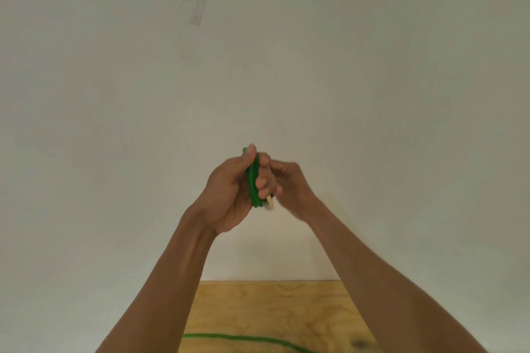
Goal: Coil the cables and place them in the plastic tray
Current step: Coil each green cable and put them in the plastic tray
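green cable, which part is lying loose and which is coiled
The green strand across the wooden table lies loose; the bundle gripped in the left hand is coiled.

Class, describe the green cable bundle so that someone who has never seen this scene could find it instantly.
Start at the pale wall filling most of the view; both raised hands meet before it. Between the left hand and right hand sits the coiled green cable, unlike the loose green strand lying on the wooden table.

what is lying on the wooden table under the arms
A loose green cable runs across the table. Its ends are out of frame, and no tray shows.
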### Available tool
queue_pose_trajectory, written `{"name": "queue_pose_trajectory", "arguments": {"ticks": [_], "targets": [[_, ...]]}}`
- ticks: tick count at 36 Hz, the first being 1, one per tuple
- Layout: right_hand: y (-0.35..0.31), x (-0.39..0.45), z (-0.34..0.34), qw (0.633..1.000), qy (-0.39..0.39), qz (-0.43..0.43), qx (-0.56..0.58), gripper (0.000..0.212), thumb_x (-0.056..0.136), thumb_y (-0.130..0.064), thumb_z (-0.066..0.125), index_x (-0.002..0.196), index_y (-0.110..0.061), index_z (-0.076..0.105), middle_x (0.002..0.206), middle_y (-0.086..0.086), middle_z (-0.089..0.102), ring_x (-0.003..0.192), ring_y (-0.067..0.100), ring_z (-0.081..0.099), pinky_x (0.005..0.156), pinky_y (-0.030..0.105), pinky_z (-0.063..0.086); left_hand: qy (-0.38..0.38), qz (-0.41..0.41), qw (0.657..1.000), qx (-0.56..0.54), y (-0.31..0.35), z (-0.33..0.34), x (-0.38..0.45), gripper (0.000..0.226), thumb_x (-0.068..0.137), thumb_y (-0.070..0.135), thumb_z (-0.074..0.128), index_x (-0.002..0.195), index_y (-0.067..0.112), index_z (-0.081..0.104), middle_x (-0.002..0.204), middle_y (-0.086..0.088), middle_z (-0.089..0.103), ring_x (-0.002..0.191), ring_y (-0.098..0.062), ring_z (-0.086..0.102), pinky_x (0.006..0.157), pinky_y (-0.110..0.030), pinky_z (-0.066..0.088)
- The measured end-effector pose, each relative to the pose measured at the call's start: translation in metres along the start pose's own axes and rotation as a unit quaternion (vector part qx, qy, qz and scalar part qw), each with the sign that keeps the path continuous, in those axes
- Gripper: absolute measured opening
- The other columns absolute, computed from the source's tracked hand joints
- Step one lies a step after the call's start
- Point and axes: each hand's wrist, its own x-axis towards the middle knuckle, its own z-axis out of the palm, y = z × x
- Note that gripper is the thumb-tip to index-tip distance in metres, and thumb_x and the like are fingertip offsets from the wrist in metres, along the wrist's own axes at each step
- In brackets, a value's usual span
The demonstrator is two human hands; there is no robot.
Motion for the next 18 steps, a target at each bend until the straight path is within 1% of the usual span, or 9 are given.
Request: {"name": "queue_pose_trajectory", "arguments": {"ticks": [1, 3, 5, 6, 9, 11, 13, 15, 18], "targets": [[0.008, -0.006, 0.005, 1.000, 0.017, 0.011, -0.016, 0.042, 0.098, 0.004, 0.051, 0.077, -0.025, 0.074, 0.060, -0.006, 0.066, 0.049, 0.012, 0.050, 0.048, 0.024, 0.038, 0.023, 0.020, 1.000, 0.004, 0.004, 0.000, 0.004, 0.034, 0.104, 0.033, 0.040, 0.089, 0.008, 0.057, 0.059, -0.003, 0.050, 0.052, -0.017, 0.051, 0.073, -0.037, 0.052], [0.019, -0.019, 0.018, 0.996, 0.019, 0.031, -0.077, 0.035, 0.100, -0.010, 0.055, 0.079, -0.029, 0.075, 0.066, -0.004, 0.066, 0.050, 0.012, 0.043, 0.047, 0.026, 0.036, 0.079, 0.054, 0.995, 0.018, 0.011, -0.004, 0.012, 0.031, 0.102, 0.033, 0.042, 0.090, 0.008, 0.056, 0.060, -0.002, 0.051, 0.054, -0.017, 0.051, 0.074, -0.036, 0.053], [0.025, -0.030, 0.029, 0.994, 0.001, 0.056, -0.090, 0.019, 0.101, -0.018, 0.056, 0.103, -0.025, 0.073, 0.071, -0.003, 0.066, 0.051, 0.010, 0.039, 0.046, 0.023, 0.033, 0.119, 0.081, 0.988, 0.052, 0.017, -0.012, 0.018, 0.030, 0.102, 0.032, 0.043, 0.089, 0.008, 0.056, 0.061, -0.001, 0.052, 0.055, -0.016, 0.051, 0.075, -0.034, 0.056], [0.026, -0.034, 0.033, 0.993, -0.001, 0.053, -0.101, 0.020, 0.101, -0.019, 0.055, 0.114, -0.021, 0.070, 0.071, -0.005, 0.065, 0.051, 0.010, 0.038, 0.046, 0.021, 0.033, 0.129, 0.086, 0.984, 0.082, 0.019, -0.017, 0.020, 0.030, 0.102, 0.031, 0.042, 0.088, 0.008, 0.057, 0.061, -0.001, 0.053, 0.056, -0.016, 0.052, 0.077, -0.034, 0.055], [0.017, -0.039, 0.037, 0.972, -0.004, -0.002, -0.233, 0.026, 0.102, -0.018, 0.053, 0.124, -0.013, 0.066, 0.076, -0.010, 0.066, 0.051, 0.003, 0.046, 0.054, 0.014, 0.037, 0.129, 0.074, 0.966, 0.211, 0.021, -0.036, 0.021, 0.033, 0.105, 0.031, 0.040, 0.091, 0.007, 0.057, 0.065, -0.003, 0.057, 0.061, -0.018, 0.053, 0.084, -0.045, 0.051], [0.004, -0.038, 0.035, 0.941, -0.022, -0.018, -0.338, 0.028, 0.101, -0.017, 0.053, 0.126, -0.013, 0.065, 0.084, -0.006, 0.070, 0.057, -0.003, 0.055, 0.060, 0.013, 0.042, 0.134, 0.065, 0.935, 0.322, 0.019, -0.044, 0.017, 0.035, 0.106, 0.033, 0.040, 0.093, 0.007, 0.059, 0.069, -0.005, 0.060, 0.066, -0.020, 0.057, 0.088, -0.057, 0.049], [-0.013, -0.037, 0.034, 0.906, -0.061, -0.015, -0.419, 0.031, 0.099, -0.017, 0.051, 0.128, -0.017, 0.063, 0.093, -0.001, 0.072, 0.066, 0.004, 0.061, 0.068, 0.026, 0.053, 0.142, 0.065, 0.906, 0.394, 0.015, -0.046, 0.013, 0.038, 0.106, 0.035, 0.040, 0.093, 0.007, 0.062, 0.071, -0.007, 0.064, 0.069, -0.023, 0.059, 0.085, -0.056, 0.051], [-0.031, -0.035, 0.034, 0.851, -0.100, -0.025, -0.515, 0.033, 0.098, -0.018, 0.050, 0.128, -0.024, 0.062, 0.102, -0.001, 0.071, 0.085, 0.017, 0.064, 0.079, 0.038, 0.055, 0.149, 0.068, 0.878, 0.449, 0.012, -0.047, 0.012, 0.041, 0.105, 0.036, 0.041, 0.089, 0.007, 0.064, 0.071, -0.004, 0.067, 0.068, -0.020, 0.061, 0.075, -0.048, 0.052], [-0.060, -0.024, 0.030, 0.767, -0.111, -0.078, -0.628, 0.025, 0.098, -0.028, 0.051, 0.119, -0.034, 0.064, 0.104, -0.009, 0.070, 0.094, 0.018, 0.059, 0.082, 0.035, 0.049, 0.139, 0.046, 0.839, 0.524, 0.005, -0.049, 0.011, 0.050, 0.101, 0.044, 0.042, 0.066, 0.011, 0.057, 0.052, 0.012, 0.057, 0.051, -0.005, 0.051, 0.062, -0.030, 0.043]]}}
